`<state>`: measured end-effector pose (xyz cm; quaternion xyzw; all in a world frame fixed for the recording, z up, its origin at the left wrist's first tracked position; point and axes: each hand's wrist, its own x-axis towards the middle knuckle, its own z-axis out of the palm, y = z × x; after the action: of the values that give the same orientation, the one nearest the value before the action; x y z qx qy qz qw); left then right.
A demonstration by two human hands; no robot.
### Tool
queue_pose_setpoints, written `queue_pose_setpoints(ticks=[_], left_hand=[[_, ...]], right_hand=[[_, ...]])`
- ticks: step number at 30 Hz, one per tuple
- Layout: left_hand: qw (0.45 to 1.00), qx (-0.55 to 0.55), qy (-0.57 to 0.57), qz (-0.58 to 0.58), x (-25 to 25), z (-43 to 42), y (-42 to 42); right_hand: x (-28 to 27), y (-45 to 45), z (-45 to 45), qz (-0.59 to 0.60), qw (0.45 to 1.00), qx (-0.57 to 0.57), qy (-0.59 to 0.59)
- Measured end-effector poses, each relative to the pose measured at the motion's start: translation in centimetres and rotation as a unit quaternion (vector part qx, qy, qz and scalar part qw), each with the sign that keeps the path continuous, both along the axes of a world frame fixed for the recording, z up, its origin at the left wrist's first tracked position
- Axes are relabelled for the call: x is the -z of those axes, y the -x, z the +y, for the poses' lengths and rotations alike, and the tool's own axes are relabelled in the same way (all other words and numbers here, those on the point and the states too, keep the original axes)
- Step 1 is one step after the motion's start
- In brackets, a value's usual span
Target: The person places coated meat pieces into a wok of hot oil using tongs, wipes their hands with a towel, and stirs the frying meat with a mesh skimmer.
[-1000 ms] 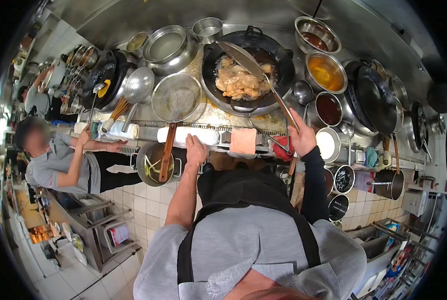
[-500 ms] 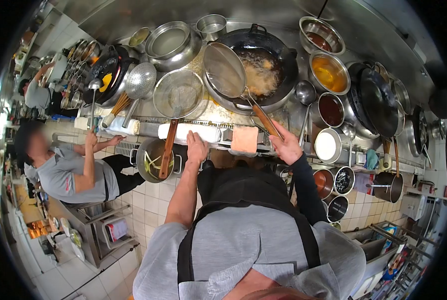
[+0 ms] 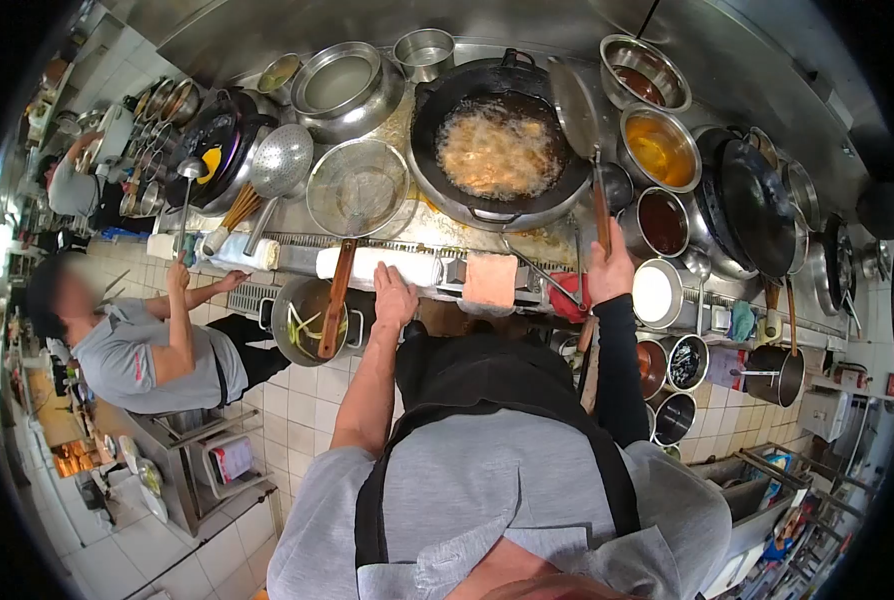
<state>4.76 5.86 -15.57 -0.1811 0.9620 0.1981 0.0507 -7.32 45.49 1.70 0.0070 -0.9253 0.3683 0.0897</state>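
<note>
My right hand (image 3: 612,268) is wrapped round the wooden handle of a mesh strainer (image 3: 573,108), whose round head is turned nearly edge-on over the right rim of a black wok (image 3: 432,150). Golden pieces of food (image 3: 497,155) bubble in the oil in the wok. With fingers stretched out, my left hand (image 3: 395,293) rests at the right end of a folded white towel (image 3: 352,264) on the stove's front edge. Left of the wok lies a second mesh strainer (image 3: 358,188), its wooden handle hanging out past the edge. A ladle (image 3: 615,186) sits partly hidden behind the raised strainer.
Bowls of amber liquid (image 3: 659,148) and dark red sauce (image 3: 661,220) stand to the right, near a white-filled pot (image 3: 657,294). An orange cloth (image 3: 489,280) lies on the front edge. At left, a co-worker (image 3: 152,340) holds a ladle over another wok.
My right hand has moved right and up, swinging the strainer from the wok's left side to its right side and tilting it. The frying food is now uncovered. My left hand has stayed put.
</note>
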Motion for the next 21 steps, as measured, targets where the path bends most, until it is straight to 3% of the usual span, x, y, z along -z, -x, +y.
queue_pose_setpoints(ticks=[4, 5, 7, 14, 18, 21], left_hand=[[1.0, 0.001, -0.006, -0.005, -0.7, 0.2, 0.1], [1.0, 0.001, -0.005, -0.004, -0.7, 0.2, 0.0], [1.0, 0.001, -0.003, -0.001, -0.5, 0.1, 0.0], [1.0, 0.0, -0.005, 0.002, -0.1, 0.0, 0.0], [1.0, 0.003, -0.006, -0.003, -0.1, -0.1, 0.0], [1.0, 0.002, -0.013, 0.002, -0.1, 0.0, -0.1]], right_hand=[[6.2, 2.5, 2.8, 0.073, 0.997, -0.025, 0.008], [6.2, 2.5, 3.1, -0.068, 0.992, -0.014, 0.109], [1.9, 1.8, 1.7, -0.34, 0.892, 0.007, 0.298], [3.8, 5.3, -0.5, -0.449, 0.755, -0.057, 0.475], [4.8, 5.9, -0.3, -0.47, 0.7, -0.083, 0.532], [4.6, 5.6, 1.2, -0.48, 0.689, -0.118, 0.53]])
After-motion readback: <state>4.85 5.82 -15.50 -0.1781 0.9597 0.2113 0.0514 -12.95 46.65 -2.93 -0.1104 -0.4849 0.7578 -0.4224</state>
